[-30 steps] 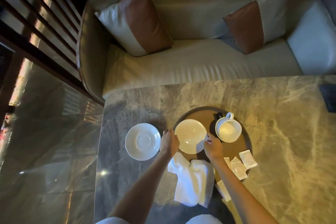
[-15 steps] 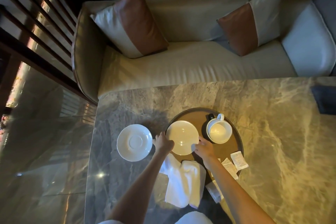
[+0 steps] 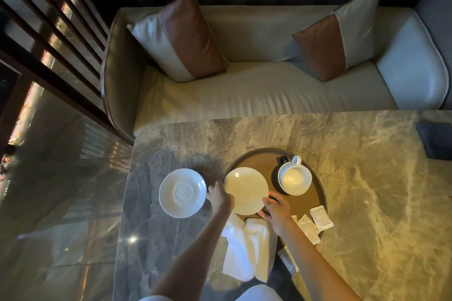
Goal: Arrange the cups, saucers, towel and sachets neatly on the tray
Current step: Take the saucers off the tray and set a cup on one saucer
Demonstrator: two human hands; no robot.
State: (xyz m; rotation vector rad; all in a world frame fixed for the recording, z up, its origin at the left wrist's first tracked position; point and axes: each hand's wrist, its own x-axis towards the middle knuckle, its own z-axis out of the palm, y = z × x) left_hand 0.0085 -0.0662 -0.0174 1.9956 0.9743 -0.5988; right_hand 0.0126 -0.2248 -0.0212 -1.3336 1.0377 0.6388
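A round brown tray sits on the marble table. On its left part lies a white saucer; my left hand grips its left rim and my right hand holds its near right rim. A white cup stands nested in a dark cup at the tray's back right. A second white saucer rests on the table left of the tray. A crumpled white towel lies at the tray's near edge. Several white sachets lie over the tray's near right rim.
A cream sofa with two brown-and-white cushions stands beyond the table. A dark object sits at the table's right edge. Slatted wood and glossy floor are on the left.
The camera view has shifted slightly. Both hands stay on the saucer on the tray, which sits in about the same place.
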